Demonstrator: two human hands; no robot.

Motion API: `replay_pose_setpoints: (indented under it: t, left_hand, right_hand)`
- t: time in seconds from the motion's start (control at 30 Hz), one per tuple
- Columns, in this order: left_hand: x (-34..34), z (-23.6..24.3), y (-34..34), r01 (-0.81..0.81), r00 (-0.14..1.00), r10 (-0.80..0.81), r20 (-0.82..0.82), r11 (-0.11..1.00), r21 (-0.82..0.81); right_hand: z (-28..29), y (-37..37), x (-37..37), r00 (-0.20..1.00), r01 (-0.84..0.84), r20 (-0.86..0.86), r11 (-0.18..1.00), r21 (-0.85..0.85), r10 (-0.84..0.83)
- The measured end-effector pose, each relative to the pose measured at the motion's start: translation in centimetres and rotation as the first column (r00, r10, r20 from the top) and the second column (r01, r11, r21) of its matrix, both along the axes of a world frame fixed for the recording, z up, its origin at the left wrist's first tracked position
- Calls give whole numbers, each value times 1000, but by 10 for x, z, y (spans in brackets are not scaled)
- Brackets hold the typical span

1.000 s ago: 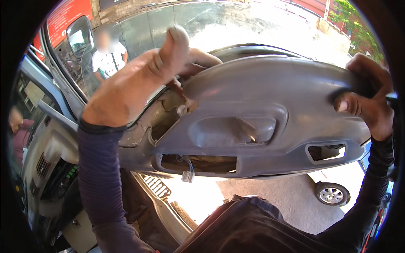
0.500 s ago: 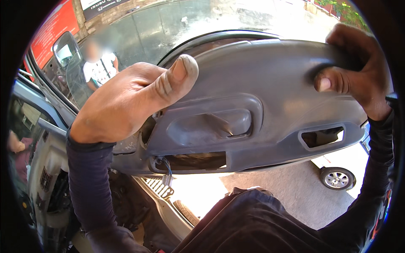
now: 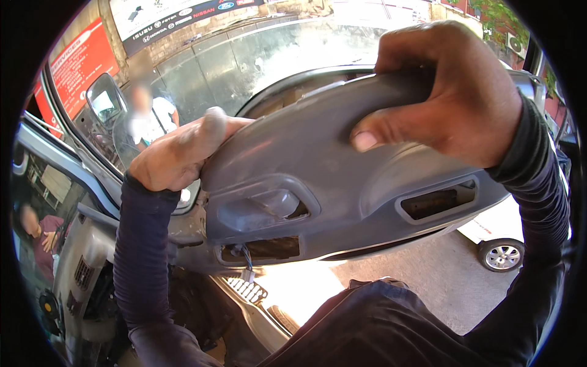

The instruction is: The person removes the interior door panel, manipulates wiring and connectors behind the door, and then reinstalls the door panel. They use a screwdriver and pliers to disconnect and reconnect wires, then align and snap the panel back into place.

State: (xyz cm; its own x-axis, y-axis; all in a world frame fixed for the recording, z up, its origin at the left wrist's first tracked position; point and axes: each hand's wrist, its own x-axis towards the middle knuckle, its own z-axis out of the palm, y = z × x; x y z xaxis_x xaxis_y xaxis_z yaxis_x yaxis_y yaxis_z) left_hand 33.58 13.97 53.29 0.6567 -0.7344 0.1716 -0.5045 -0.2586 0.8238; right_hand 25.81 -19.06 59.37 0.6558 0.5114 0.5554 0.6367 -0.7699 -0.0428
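Observation:
A grey door trim panel (image 3: 318,147) of a vehicle stretches across the view, with a recessed inner handle pocket (image 3: 257,211). My right hand (image 3: 437,101) grips its top edge, thumb pressed on the front face and fingertips hidden over the far side. At the panel's upper left end, my left hand (image 3: 180,150) lies against the edge. Its fingers stretch toward the right, partly behind the edge, and its thumb stands up off the panel. Wires with a pale connector (image 3: 247,275) hang from the lower left opening. The right opening (image 3: 437,202) is framed by a raised rim.
Beyond the door glass, a side mirror (image 3: 105,99) and a person in a white shirt (image 3: 156,119) are visible. Another person (image 3: 46,235) shows at the far left, past the dashboard (image 3: 88,275). A white car's wheel (image 3: 501,255) stands on the pavement at lower right.
The view has shifted. My right hand sits further left along the panel's top edge. The left hand has drawn down to the panel's left end, uncovering more of the panel.

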Motion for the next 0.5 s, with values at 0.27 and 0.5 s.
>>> replay_pose_setpoints:
  t: [0.27,0.5]
  left_hand:
    - [36,5,-6,102,929,-134,-346,989,-108]
    - [21,35,-33,193,974,-165,-154,962,194]
  right_hand:
    - [-6,16,3,996,85,-17,996,15,-85]
    - [-6,21,-2,995,88,51,996,14,-89]
